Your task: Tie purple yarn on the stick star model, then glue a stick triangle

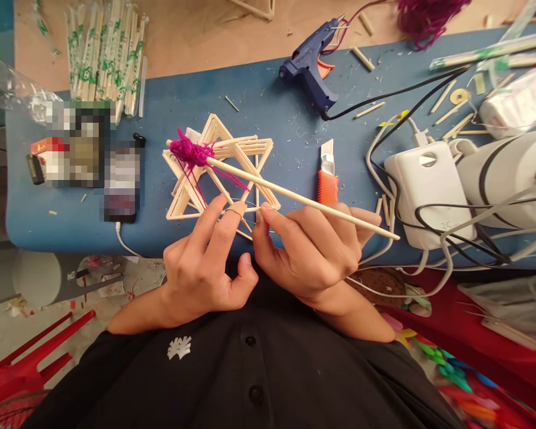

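Observation:
A star-shaped frame of pale wooden sticks point(213, 126) lies near the table's front edge. Magenta yarn point(191, 149) is wound thickly round one end of a chopstick point(290, 189) and rests over the frame; loose strands trail across it. My left hand point(205, 256) reaches over the near side, its index and middle fingers stretched against the sticks and its thumb apart. At the frame's near right part, my right hand point(310, 247) pinches a stick between thumb and index finger. The chopstick's bare length slants over the right hand's fingers; whether they grip it is unclear.
Beyond the star sits a blue glue gun point(310, 65). An orange-handled utility knife point(327, 173) lies right of the frame. Cables wind round a white charger point(431, 193). Wrapped chopsticks point(105, 56), a phone point(122, 182) and a magenta yarn heap point(424, 18) are also on the table.

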A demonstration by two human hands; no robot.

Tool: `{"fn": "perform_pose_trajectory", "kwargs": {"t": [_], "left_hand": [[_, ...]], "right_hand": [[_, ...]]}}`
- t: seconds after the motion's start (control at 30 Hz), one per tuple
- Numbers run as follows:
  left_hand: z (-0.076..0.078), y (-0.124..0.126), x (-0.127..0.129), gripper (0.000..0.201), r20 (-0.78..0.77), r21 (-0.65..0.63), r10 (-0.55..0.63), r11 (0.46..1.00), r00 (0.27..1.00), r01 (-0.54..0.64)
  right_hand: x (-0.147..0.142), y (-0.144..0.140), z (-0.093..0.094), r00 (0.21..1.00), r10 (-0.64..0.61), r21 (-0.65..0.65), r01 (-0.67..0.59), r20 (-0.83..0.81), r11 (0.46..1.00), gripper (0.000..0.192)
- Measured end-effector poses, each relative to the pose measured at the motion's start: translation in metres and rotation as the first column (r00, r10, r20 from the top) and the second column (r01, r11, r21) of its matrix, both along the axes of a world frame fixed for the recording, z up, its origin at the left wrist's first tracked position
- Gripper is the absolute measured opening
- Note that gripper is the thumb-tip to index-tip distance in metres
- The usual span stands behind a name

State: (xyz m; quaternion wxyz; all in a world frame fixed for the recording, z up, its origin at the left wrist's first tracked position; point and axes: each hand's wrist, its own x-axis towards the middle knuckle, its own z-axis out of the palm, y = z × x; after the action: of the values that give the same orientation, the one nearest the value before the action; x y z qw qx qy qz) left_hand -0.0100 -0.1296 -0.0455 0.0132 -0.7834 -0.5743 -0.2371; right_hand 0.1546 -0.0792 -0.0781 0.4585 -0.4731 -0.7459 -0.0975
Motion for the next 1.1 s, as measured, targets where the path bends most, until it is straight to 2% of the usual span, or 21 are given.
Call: {"fn": "perform_pose_trajectory", "kwargs": {"t": [0.13, 0.27, 0.4, 0.53, 0.63, 0.8, 0.97, 1.1], "left_hand": [[0.003, -0.001, -0.001, 0.058, 0.091, -0.028, -0.018, 0.999, 0.996, 0.020], [0.007, -0.005, -0.004, 0.057, 0.319, -0.118, -0.021, 0.991, 0.948, 0.062], [0.009, -0.010, -0.010, 0.062, 0.599, -0.259, 0.040, 0.955, 0.800, 0.146], [0.011, -0.012, -0.014, 0.052, 0.758, -0.386, 0.145, 0.886, 0.636, 0.258], [0.012, -0.011, -0.014, 0.042, 0.802, -0.411, 0.189, 0.864, 0.567, 0.292], [0.013, -0.009, -0.016, 0.039, 0.814, -0.434, 0.213, 0.841, 0.541, 0.322], [0.011, -0.009, -0.020, 0.047, 0.848, -0.430, 0.222, 0.818, 0.480, 0.381], [0.006, -0.009, -0.024, 0.054, 0.861, -0.407, 0.194, 0.817, 0.470, 0.408]], "right_hand": [[-0.001, 0.001, 0.003, 0.999, 0.036, -0.046, -0.037, -0.026, 0.998, 0.008], [0.000, 0.002, 0.004, 0.987, 0.137, -0.152, -0.149, -0.087, 0.977, 0.005], [-0.002, 0.002, 0.004, 0.985, 0.138, -0.174, -0.155, -0.106, 0.972, 0.003], [-0.005, 0.003, 0.005, 0.981, 0.148, -0.203, -0.170, -0.123, 0.964, 0.005], [-0.007, 0.006, 0.007, 0.977, 0.156, -0.212, -0.184, -0.143, 0.960, 0.008], [-0.011, 0.008, 0.008, 0.960, 0.187, -0.219, -0.233, -0.210, 0.948, 0.008], [-0.014, 0.009, 0.007, 0.958, 0.189, -0.189, -0.230, -0.216, 0.955, 0.005], [-0.016, 0.011, 0.008, 0.952, 0.208, -0.167, -0.248, -0.225, 0.954, 0.006]]}}
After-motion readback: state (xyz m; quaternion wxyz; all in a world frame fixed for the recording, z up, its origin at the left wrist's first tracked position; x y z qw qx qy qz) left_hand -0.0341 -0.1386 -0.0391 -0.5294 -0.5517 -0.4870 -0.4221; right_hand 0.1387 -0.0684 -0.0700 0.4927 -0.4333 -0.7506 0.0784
